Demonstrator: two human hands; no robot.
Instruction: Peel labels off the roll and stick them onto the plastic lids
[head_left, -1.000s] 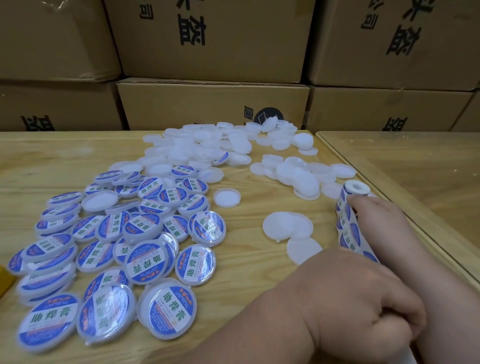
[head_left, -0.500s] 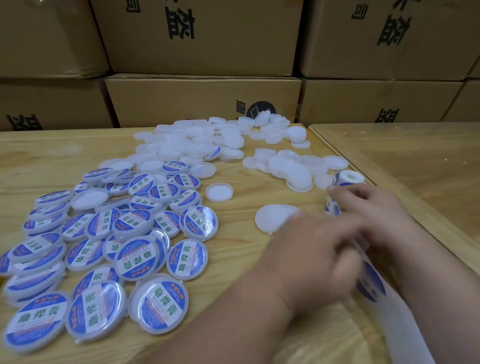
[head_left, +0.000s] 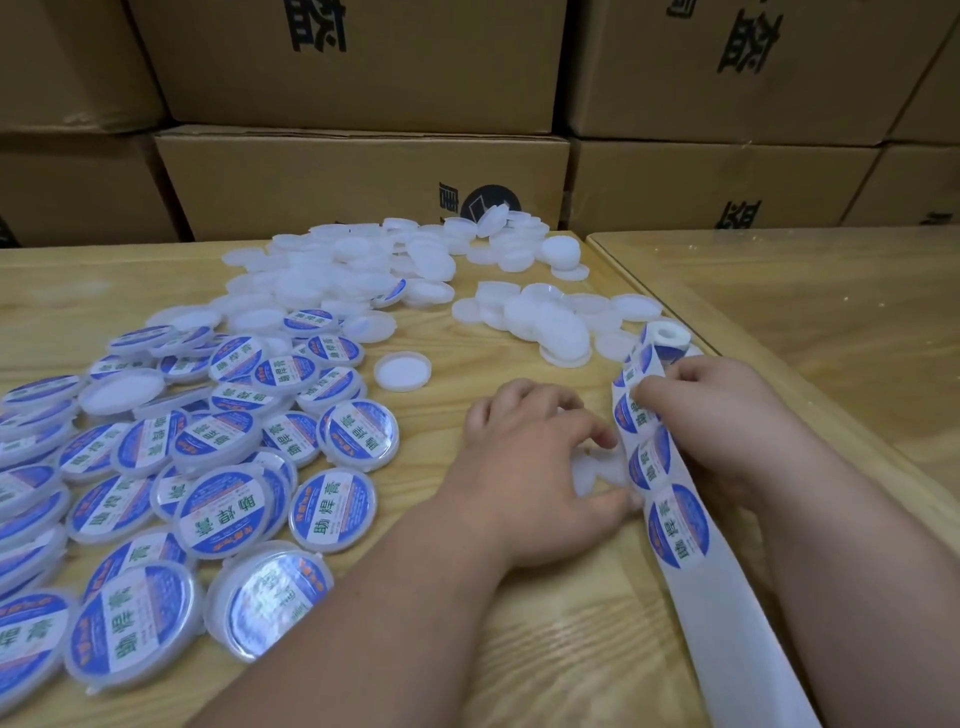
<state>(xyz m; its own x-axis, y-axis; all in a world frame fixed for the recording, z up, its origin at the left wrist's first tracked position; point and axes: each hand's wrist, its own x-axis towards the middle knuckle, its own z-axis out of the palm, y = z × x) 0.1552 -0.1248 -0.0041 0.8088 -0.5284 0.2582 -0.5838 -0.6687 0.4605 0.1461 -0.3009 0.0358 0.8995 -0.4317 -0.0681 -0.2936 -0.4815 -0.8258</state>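
Observation:
The label roll (head_left: 668, 338) stands at the table's right edge. Its backing strip (head_left: 675, 525) trails toward me with several blue round labels still on it. My right hand (head_left: 722, 415) lies over the strip just below the roll, and its fingertips pinch the strip's left edge. My left hand (head_left: 540, 462) sits to the left of the strip, fingers curled over a plain white lid (head_left: 597, 475). Labelled lids (head_left: 218, 499) are heaped at the left. Plain lids (head_left: 540, 322) lie in piles farther back.
A single plain lid (head_left: 402, 370) lies rim-up in the middle of the wooden table (head_left: 571, 623). A second table (head_left: 831, 312) adjoins on the right. Stacked cardboard boxes (head_left: 363, 176) wall off the back.
My left hand has moved from near my body forward onto the plain lid beside the strip. The strip now lies unrolled toward me, with more labels showing. My right hand stays by the roll.

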